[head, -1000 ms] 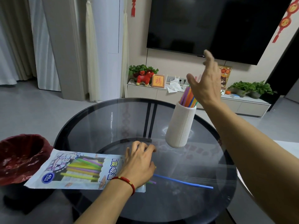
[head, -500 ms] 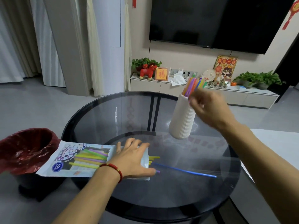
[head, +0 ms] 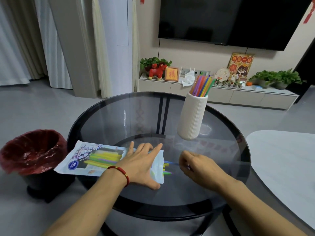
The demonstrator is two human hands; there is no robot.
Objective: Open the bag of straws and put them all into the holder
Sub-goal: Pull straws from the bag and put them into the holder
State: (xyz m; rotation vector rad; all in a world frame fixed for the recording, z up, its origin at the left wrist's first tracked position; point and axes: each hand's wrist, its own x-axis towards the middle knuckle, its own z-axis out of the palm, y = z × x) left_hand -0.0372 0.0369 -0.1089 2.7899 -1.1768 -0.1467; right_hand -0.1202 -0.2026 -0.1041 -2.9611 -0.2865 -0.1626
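The printed bag of straws [head: 85, 160] lies flat on the near left of the round glass table [head: 119, 116], its open mouth pointing right. My left hand [head: 141, 166] presses down on the bag's right half, fingers spread. Several yellow, green and purple straw ends [head: 167, 170] poke out of the mouth. My right hand [head: 199, 166] is just right of them with its fingers pinched on a blue straw [head: 171, 162] that lies on the glass. The white ribbed holder [head: 192, 116] stands upright at the back right, with several coloured straws [head: 202, 86] in it.
A bin with a red liner [head: 32, 150] stands on the floor left of the table, under the bag's overhanging end. A white tabletop [head: 281, 159] lies close on the right. Behind are a low cabinet with plants and ornaments, and a wall television.
My right hand came down from the holder's top to the table and closed on the blue straw near the bag's mouth. My left hand stayed pressed on the bag.
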